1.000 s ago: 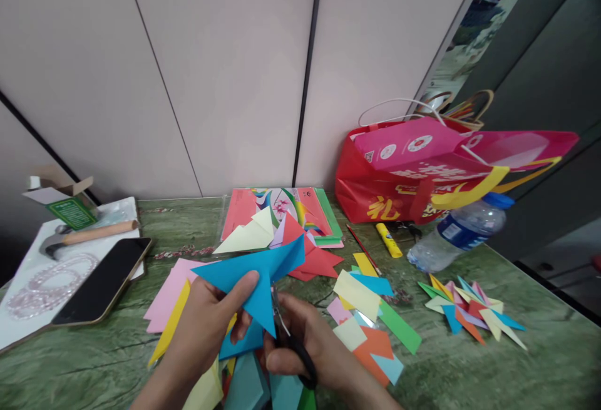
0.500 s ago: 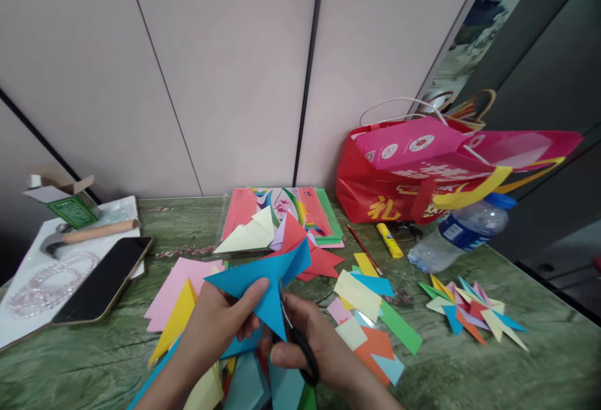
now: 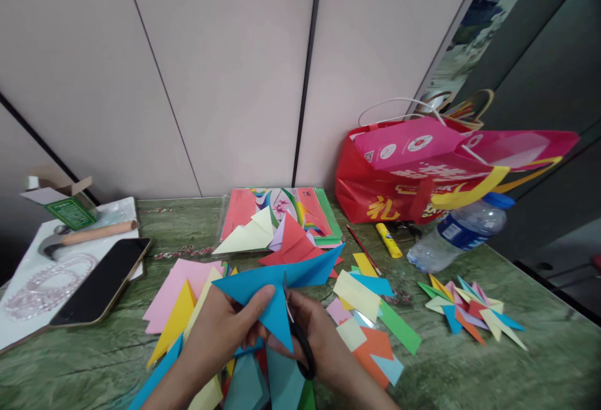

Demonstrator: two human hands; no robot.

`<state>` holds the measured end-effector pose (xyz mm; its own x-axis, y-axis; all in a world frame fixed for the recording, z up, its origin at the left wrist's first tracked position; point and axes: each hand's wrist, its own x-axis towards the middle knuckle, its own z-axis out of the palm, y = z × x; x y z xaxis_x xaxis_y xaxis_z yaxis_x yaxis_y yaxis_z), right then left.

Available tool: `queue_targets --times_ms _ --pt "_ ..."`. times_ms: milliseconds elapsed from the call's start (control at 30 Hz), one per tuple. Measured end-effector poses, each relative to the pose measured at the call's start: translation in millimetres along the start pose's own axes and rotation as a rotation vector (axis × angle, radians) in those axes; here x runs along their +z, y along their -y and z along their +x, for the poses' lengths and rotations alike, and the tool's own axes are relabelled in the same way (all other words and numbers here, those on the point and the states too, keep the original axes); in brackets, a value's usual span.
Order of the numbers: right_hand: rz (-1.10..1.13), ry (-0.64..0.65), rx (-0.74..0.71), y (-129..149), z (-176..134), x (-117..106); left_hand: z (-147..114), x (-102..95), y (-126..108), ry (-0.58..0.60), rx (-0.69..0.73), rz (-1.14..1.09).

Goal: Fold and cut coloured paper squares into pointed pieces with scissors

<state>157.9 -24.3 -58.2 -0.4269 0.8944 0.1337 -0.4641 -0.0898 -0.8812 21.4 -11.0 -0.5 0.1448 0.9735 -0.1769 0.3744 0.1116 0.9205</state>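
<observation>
The left hand point(image 3: 220, 332) pinches a folded blue paper point(image 3: 277, 285) just above the green table point(image 3: 469, 366), while the right hand point(image 3: 323, 341), fingers closed through the black scissors point(image 3: 295, 328), has the blades in the fold. This looks like mid-cut; the next snip calls for steady paper and blades following the crease

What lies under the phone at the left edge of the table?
The phone lies face up on a white board, its near end overhanging the board's edge. A bead string and a hammer share the board. Whatever sits directly beneath the phone is covered.
</observation>
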Motion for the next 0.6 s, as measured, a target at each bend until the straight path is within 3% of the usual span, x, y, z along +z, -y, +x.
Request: queue_targets --times_ms 600 --pt "-0.024 -0.025 0.019 4.5 -0.7 1.9 -4.4 5.5 -3.9 -0.081 -0.001 0.007"
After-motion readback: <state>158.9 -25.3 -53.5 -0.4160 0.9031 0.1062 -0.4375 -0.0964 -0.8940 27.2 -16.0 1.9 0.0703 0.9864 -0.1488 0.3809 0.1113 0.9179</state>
